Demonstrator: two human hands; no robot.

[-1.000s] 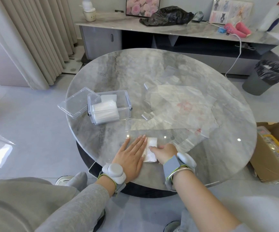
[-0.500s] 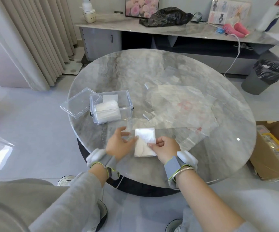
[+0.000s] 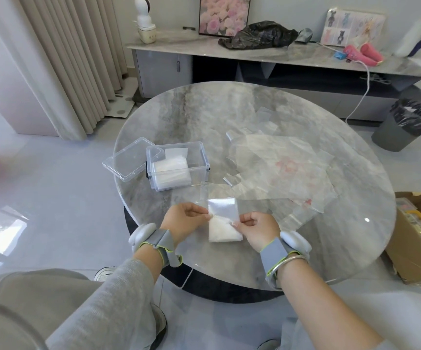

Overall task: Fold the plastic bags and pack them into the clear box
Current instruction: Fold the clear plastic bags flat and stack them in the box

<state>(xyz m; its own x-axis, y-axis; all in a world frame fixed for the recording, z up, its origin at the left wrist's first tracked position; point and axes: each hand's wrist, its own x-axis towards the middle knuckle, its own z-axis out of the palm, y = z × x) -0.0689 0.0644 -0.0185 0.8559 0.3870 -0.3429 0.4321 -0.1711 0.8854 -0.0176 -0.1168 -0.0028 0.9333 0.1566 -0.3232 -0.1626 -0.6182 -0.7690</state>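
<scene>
A folded plastic bag [image 3: 223, 223] is being pinched by both hands over the near part of the round marble table [image 3: 204, 109]. Its left edge is being gripped by the left hand [image 3: 184, 221] and its right edge by the right hand [image 3: 257, 228], with thumbs and fingertips curled onto it and the wrists being held low, palms turned inward. The bag is being shown as a small upright rectangle, shiny and translucent in its upper half, white and opaque below (whether it is touching the tabletop cannot be told). Beyond the left hand, a stack of folded white bags [image 3: 170, 170] is being held in the clear box [image 3: 199, 147], with another pale folded piece behind it. The box's lid [image 3: 128, 162] is lying just beside it on the left. Loose, flattened clear bags [image 3: 280, 168] are being left spread across the table's right side.
</scene>
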